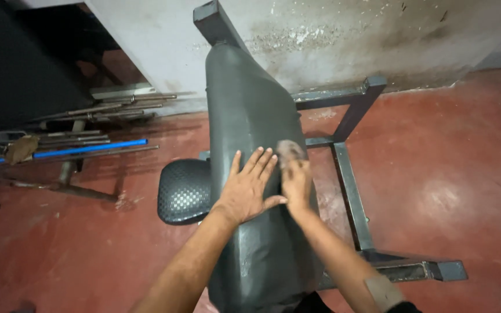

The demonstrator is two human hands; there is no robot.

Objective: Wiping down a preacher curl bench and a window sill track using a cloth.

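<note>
Clearly, the dark grey padded bench [244,116] stood tilted on its grey metal frame [349,185] over the red floor [465,174], running from near the wall [320,35] down towards us. We laid our left hand [247,188] flat on the pad, fingers spread, gripping nothing. Just beside it, our right hand [296,179] pressed a small worn scrap [290,150] against the pad; it was blurred, so we could not tell how tightly the fingers closed. A round black seat [184,191] sat to the left of the pad. Farther left, metal rods [105,107] and a blue pipe [88,149] lay on the floor.
</note>
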